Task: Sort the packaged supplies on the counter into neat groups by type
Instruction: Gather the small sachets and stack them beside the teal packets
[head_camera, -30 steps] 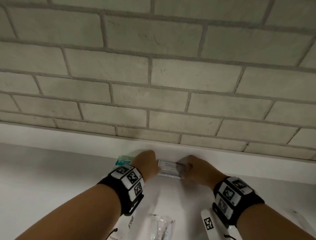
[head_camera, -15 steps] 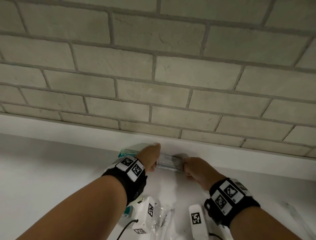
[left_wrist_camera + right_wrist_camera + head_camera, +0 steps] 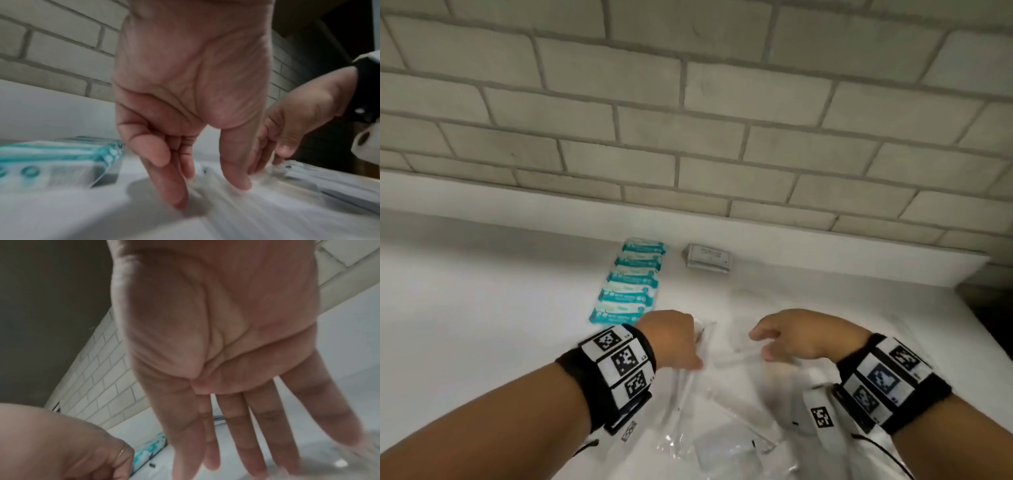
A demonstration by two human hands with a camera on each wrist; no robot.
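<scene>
A row of teal-and-white packets (image 3: 627, 282) (image 3: 57, 159) (image 3: 148, 449) lies overlapped on the white counter (image 3: 482, 325). To its right, a small stack of grey-white packets (image 3: 707, 257) sits against the wall ledge. Clear plastic packets (image 3: 726, 407) (image 3: 308, 180) lie loose in front. My left hand (image 3: 688, 346) (image 3: 209, 194) points down with straight fingers, tips at the clear packets. My right hand (image 3: 767, 342) (image 3: 236, 459) hovers spread over the same pile, holding nothing.
A pale brick wall (image 3: 688, 120) with a white ledge (image 3: 517, 212) runs along the back of the counter. The counter's right end (image 3: 962, 298) drops off into a dark gap. Bare counter stretches to the left of the teal packets.
Both hands have let go of the grey-white stack by the ledge and drawn back toward me, over the clear packets. The view has tilted down, showing the teal row.
</scene>
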